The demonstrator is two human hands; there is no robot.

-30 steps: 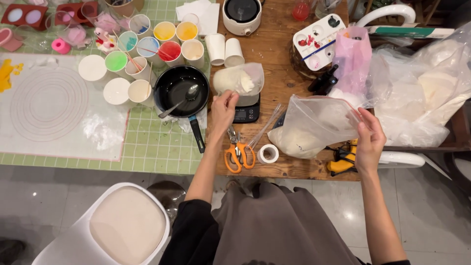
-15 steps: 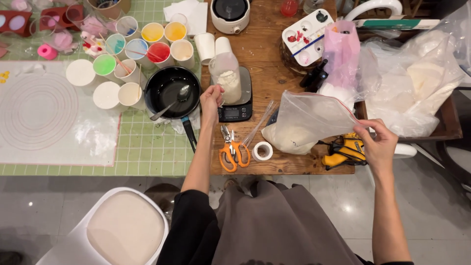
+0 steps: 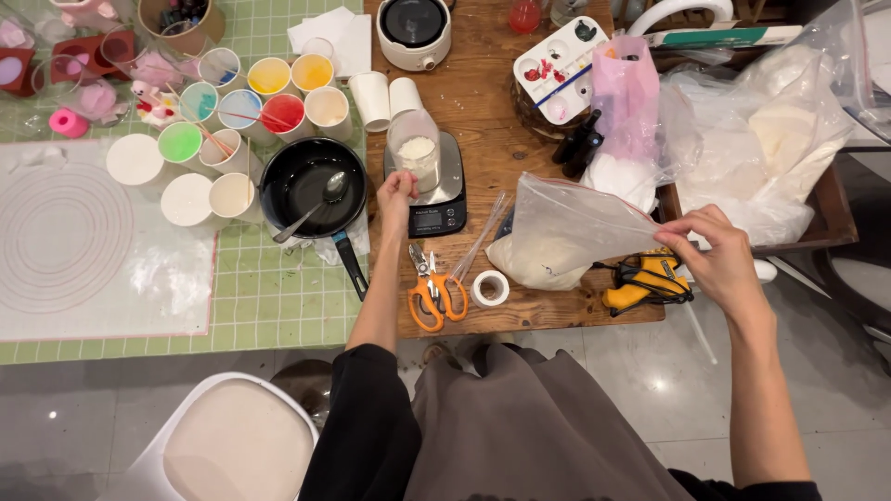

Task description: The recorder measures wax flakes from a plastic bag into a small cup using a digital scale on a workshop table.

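The left hand (image 3: 397, 190) covers the lower side of the plastic cup (image 3: 415, 148) on the digital scale (image 3: 439, 190); the display is too small to read. The zip bag (image 3: 566, 232) hides part of the table's front edge. Clear bags (image 3: 789, 121) at the right are cut off by the frame edge.

Green checked mat (image 3: 269, 306) at left; black pan (image 3: 299, 181); orange-handled scissors (image 3: 432, 295); yellow glue gun (image 3: 640, 283); pink bag (image 3: 626, 88) upper right; cups (image 3: 269, 76) of yellow, red, green, blue.
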